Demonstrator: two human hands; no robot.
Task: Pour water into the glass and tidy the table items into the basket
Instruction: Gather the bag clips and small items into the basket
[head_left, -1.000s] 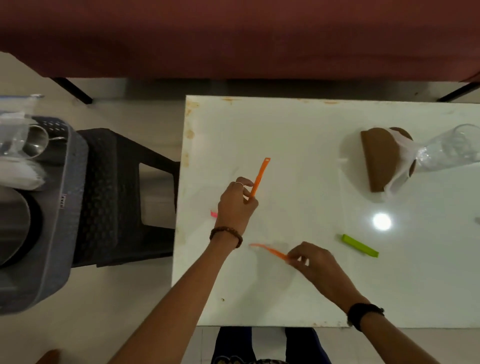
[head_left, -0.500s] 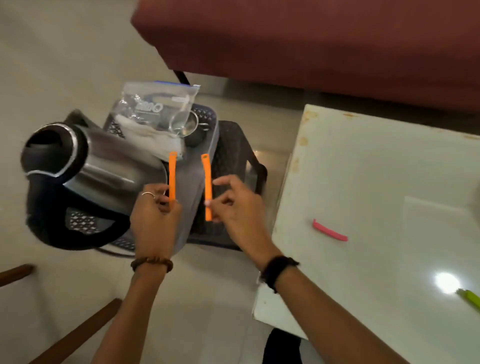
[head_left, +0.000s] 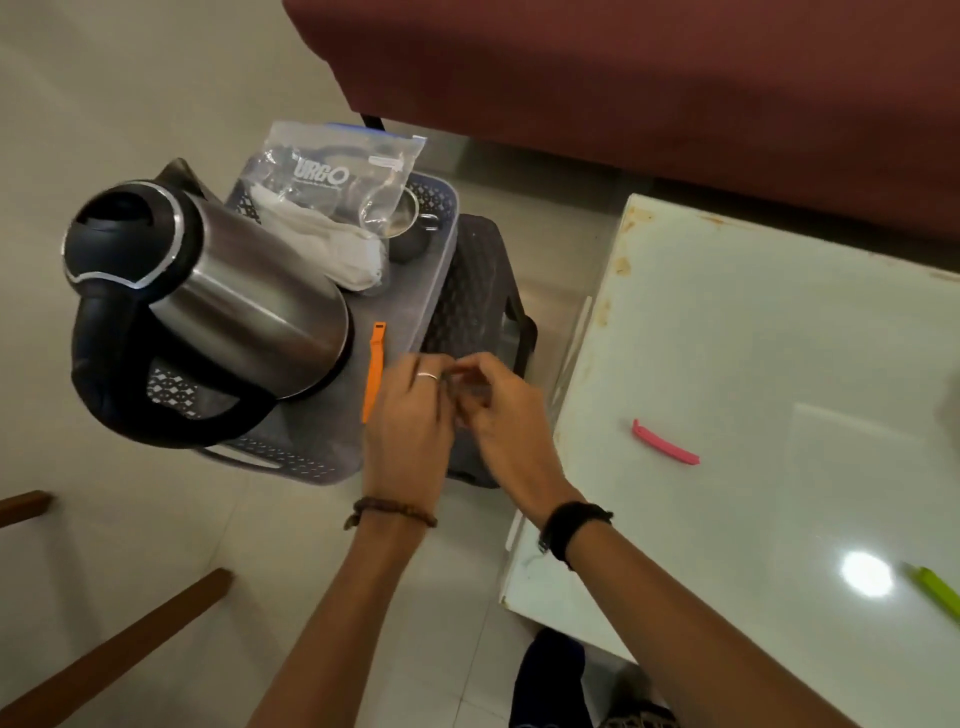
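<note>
A grey basket (head_left: 448, 218) stands on a dark stool (head_left: 483, 296) to the left of the white table (head_left: 779, 358). In it are a steel kettle (head_left: 234, 291), a zip bag (head_left: 332, 176), a white cloth (head_left: 337, 254) and a steel cup (head_left: 410, 228). One orange clip (head_left: 375, 364) lies on the basket floor beside the kettle. My left hand (head_left: 410, 421) and my right hand (head_left: 506, 415) hover close together over the basket's near right corner, fingers loosely curled and blurred, with no clip showing in either. The second orange clip is hidden.
A pink clip (head_left: 665, 442) and a green clip (head_left: 935, 590) lie on the table. A maroon sofa (head_left: 623, 78) runs along the back. Wooden bars (head_left: 104, 649) cross the floor at the lower left.
Both hands carried the two orange clips from the table to the basket. The left hand's clip now lies in the basket, and both hands have dropped lower and come together.
</note>
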